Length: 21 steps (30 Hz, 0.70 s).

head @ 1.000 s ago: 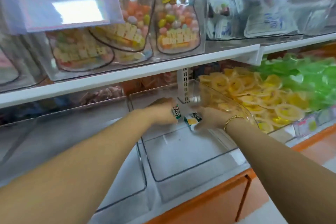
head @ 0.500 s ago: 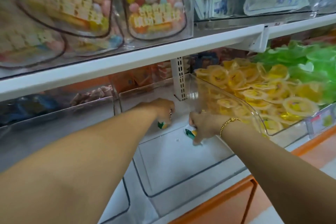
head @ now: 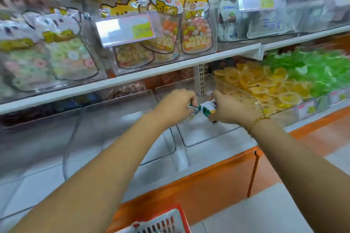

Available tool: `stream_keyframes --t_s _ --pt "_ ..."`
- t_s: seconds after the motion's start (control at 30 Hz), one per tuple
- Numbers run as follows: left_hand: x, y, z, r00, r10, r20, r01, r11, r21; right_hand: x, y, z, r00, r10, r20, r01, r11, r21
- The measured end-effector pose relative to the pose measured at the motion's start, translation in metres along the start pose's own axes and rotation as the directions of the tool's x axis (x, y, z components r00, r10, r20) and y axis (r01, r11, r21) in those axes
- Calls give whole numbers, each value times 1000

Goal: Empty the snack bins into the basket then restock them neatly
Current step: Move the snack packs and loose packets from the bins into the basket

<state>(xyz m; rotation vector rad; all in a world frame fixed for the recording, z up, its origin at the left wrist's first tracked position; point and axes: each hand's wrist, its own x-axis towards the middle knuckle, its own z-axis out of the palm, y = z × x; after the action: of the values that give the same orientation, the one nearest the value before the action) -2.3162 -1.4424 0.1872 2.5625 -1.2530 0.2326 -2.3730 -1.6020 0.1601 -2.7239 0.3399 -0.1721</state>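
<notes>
Fingers are being curled tight round small snack packets (head: pixel 207 109), green and white with a yellow patch. They are being gripped by the left hand (head: pixel 176 103) and the right hand (head: pixel 232 110), almost touching, low inside the clear bin (head: pixel 204 135). A red basket (head: pixel 170 220) is being glimpsed below.

Cut by bottom edge: basket (head: pixel 162 221), only its red rim and white grid in view. Mostly covered: snack packets (head: pixel 207 108), gripped by left hand (head: pixel 175 103) and right hand (head: pixel 230 108); count and print unreadable. Blurred: price label (head: pixel 126 29) text; candy bags (head: pixel 47 53) upper left smeared
</notes>
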Motion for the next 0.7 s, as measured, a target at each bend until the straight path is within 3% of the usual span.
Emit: stream_keyframes --t_s 0.07,0.17,0.23,0.3,0.4,0.47,0.6,0.7 --pt "-44 7 -22 996 17 -87 -18 1000 -8 -26 -17 -5 999 -36 -15 36 999 21" --pt "-116 15 -42 976 -75 -204 55 993 -103 -62 -46 -11 998 -59 36 54 992 118" --pt "-171 18 -46 936 -215 -280 152 961 -229 -86 -65 -5 993 -73 89 57 982 178" --pt "-227 12 -34 875 -400 -272 304 892 -334 -110 -78 22 982 -76 172 28 963 269" --pt "-305 -8 17 756 -647 -101 568 725 -390 -147 -92 97 948 -101 303 -4 944 329" --pt "-344 -14 58 680 -730 63 691 610 -388 -176 -99 151 922 -75 380 -49 951 306" --pt "-385 -14 114 606 -751 262 789 526 -318 -230 -97 228 867 4 499 -133 965 224" --pt "-395 -18 112 578 -715 394 816 506 -279 -244 -99 246 848 32 529 -128 981 146"
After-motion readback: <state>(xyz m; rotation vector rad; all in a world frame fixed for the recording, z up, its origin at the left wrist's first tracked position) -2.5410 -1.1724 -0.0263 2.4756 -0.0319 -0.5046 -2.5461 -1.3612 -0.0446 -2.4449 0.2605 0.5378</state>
